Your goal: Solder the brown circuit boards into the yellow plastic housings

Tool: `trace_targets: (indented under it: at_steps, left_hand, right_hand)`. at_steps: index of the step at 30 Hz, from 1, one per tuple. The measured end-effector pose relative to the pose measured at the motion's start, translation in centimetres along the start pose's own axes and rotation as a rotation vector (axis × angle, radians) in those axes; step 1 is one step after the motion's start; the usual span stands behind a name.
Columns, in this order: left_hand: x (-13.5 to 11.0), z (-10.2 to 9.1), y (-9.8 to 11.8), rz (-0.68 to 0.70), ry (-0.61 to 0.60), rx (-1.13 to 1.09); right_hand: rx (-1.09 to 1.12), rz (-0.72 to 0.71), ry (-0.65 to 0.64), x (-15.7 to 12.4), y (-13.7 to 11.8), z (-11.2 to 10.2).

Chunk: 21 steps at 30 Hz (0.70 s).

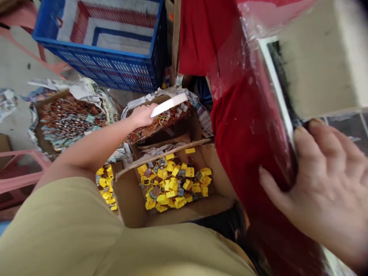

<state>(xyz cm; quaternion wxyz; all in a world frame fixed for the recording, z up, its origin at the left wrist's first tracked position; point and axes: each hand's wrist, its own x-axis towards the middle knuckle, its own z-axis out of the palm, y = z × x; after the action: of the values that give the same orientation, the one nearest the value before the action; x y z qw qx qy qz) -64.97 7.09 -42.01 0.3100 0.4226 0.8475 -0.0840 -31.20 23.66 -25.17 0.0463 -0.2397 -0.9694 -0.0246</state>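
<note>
My left hand (143,115) reaches out over a carton lined with newspaper. It is closed around one end of a flat white strip (169,104), whose free end points to the upper right. Brown circuit boards with thin yellow wires (166,119) lie under it in the carton (198,122). My right hand (324,180), a bit blurred, is at the red-covered table. Its thumb and bent fingers lie around the lower end of a dark, white-edged object (280,84), whose exact kind I cannot make out.
An open cardboard box (221,165) close to my body holds many yellow plastic pieces (172,182). A blue crate (112,63) stands behind. On the left are a newspaper-lined box of boards (69,119) and pink stools (23,172). A cardboard piece (319,61) is over the red cloth (198,38).
</note>
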Motion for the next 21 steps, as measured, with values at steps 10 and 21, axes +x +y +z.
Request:
trace_targets:
  at_steps: [10, 21]
  left_hand:
    - [-13.2, -16.2, -0.6, -0.123, 0.404, 0.050]
    - [-29.7, -29.9, 5.9, -0.377, 0.536, -0.005]
  right_hand:
    - [0.046, 0.008, -0.062, 0.8, -0.1, 0.7]
    - [0.726, 0.074, -0.038, 2.1, -0.5, 0.4]
